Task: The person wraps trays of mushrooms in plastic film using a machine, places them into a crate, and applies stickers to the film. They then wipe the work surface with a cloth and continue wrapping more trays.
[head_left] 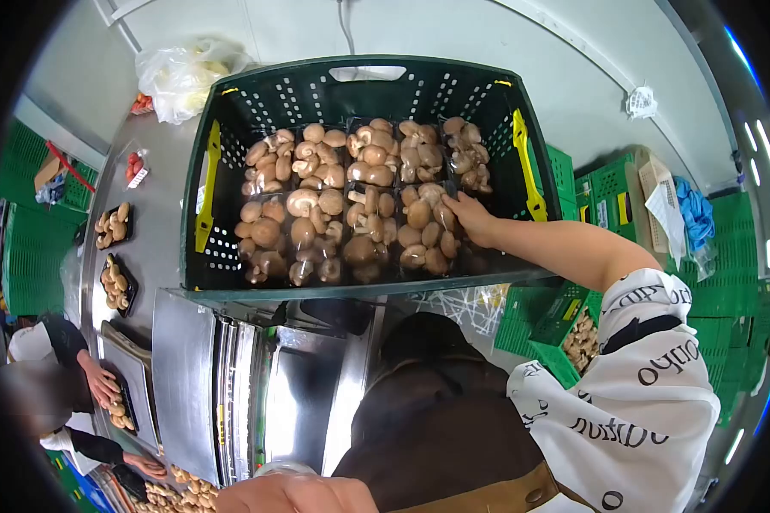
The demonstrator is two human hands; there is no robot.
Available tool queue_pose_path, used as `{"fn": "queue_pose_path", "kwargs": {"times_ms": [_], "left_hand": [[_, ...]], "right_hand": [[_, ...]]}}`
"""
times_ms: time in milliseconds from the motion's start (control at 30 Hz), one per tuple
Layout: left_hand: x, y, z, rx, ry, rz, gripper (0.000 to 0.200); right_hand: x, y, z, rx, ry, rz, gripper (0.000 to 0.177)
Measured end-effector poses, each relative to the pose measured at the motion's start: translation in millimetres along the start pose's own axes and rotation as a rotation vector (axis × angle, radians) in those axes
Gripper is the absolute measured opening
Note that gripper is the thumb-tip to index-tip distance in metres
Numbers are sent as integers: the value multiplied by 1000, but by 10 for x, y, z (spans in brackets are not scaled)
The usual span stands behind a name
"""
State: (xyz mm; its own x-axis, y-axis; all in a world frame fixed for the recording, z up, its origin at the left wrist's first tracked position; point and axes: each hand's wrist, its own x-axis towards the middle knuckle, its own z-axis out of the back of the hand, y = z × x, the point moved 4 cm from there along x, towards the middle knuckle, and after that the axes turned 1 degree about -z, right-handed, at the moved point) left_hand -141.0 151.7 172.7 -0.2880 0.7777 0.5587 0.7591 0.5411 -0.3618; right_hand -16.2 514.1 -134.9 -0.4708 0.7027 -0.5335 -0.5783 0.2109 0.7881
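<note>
A dark green crate (351, 295) holds several clear-wrapped trays of brown mushrooms, set in two rows. My right hand (473, 217) reaches into its right side and grips the right edge of the front-row mushroom tray (426, 232). The thumb side shows on top; the other fingers are partly hidden against the tray. To the right of this tray, the crate's front row shows dark floor. My left hand (295, 496) is low at the bottom edge, cut off by the frame, away from the crate. Its fingers are mostly out of sight.
Mushroom trays (117, 286) lie on the steel table (158, 188) at left, where a co-worker's hands (101, 380) touch another tray. A plastic bag (184, 77) sits behind. Green crates (565, 342) stand at right, one with mushrooms. A metal machine (188, 376) is before me.
</note>
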Motion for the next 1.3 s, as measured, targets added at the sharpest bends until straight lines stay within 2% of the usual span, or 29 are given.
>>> {"fn": "queue_pose_path", "kwargs": {"times_ms": [33,133,200,233,267,333,433,500,567,633,667,700,733,767,800,833,867,900,933,967,1000,1033,1067,1200,1233,1267,1300], "left_hand": [[-43,-19,-27,-18,-18,-5,14],[-214,-111,-87,-31,13,-32,14],[-363,-136,-185,-16,-13,-80,12],[-444,-152,-238,-4,-29,-105,12],[-514,-175,-295,11,-4,-124,11],[-653,-214,-403,53,44,-176,10],[-925,-381,-598,247,150,-221,15],[-1124,-512,-795,418,181,-285,18],[-1374,-627,-1003,546,153,-339,17],[-1633,-735,-1183,667,143,-376,14],[-1774,-787,-1256,716,144,-378,14],[-1905,-846,-1317,762,149,-374,13],[-2036,-915,-1366,809,164,-363,13],[-2182,-997,-1392,870,172,-372,14],[-2327,-1126,-1356,850,163,-410,6],[-2508,-1249,-1286,826,157,-445,12],[-2815,-1318,-1164,864,11,-510,16],[-3136,-1231,-1124,897,-819,-793,16],[-3406,-1483,-878,1103,-905,-672,13],[-3609,-1640,-722,1091,-1222,-618,17],[-3878,-1796,-463,997,-1304,-621,22],[-4146,-1942,-245,957,-1476,-575,26],[-4457,-2081,-20,961,-1562,-533,30],[-5408,-2685,738,995,-1875,-499,40],[-5637,-2871,937,1034,-1948,-474,50],[-5748,-3065,1071,1058,-1975,-463,53],[-5841,-3270,1195,1081,-2002,-446,56]], "right_hand": [[10,7,11,-149,-69,9,47],[215,-54,209,-565,-87,-51,47],[-153,491,267,-983,-190,369,42],[-394,765,177,-1040,-110,508,37],[-462,810,82,-1049,131,529,30],[-404,452,-170,-1055,737,504,23],[-251,354,-461,-1258,862,473,26],[-131,368,-484,-1272,932,448,29],[-274,583,-569,-1348,1018,689,30],[-732,1209,-837,-1569,651,602,28],[-1014,1511,-996,-1348,478,777,29],[-1035,1683,-1119,-1042,291,811,22],[-1459,1935,-1334,-621,275,799,15],[-1659,2024,-1507,-446,285,822,13],[-1831,2071,-1659,-268,291,836,13],[-2088,2043,-1918,-272,346,854,11],[-2344,1985,-2188,-275,398,872,10],[-2504,1867,-2505,-397,599,884,10],[-2612,1722,-2819,-523,797,894,10],[-2747,1637,-3112,-649,904,1147,12],[-2870,1540,-3402,-774,1005,1407,14],[-2925,1463,-3671,-824,1090,1407,16],[-2966,1411,-3940,-880,1176,1404,19],[-2811,1395,-5109,-824,1257,1094,22],[-2744,1401,-5436,-764,1272,993,23],[-2668,1389,-5768,-705,1282,887,25],[-2589,1360,-6127,-658,1301,865,29]]}}
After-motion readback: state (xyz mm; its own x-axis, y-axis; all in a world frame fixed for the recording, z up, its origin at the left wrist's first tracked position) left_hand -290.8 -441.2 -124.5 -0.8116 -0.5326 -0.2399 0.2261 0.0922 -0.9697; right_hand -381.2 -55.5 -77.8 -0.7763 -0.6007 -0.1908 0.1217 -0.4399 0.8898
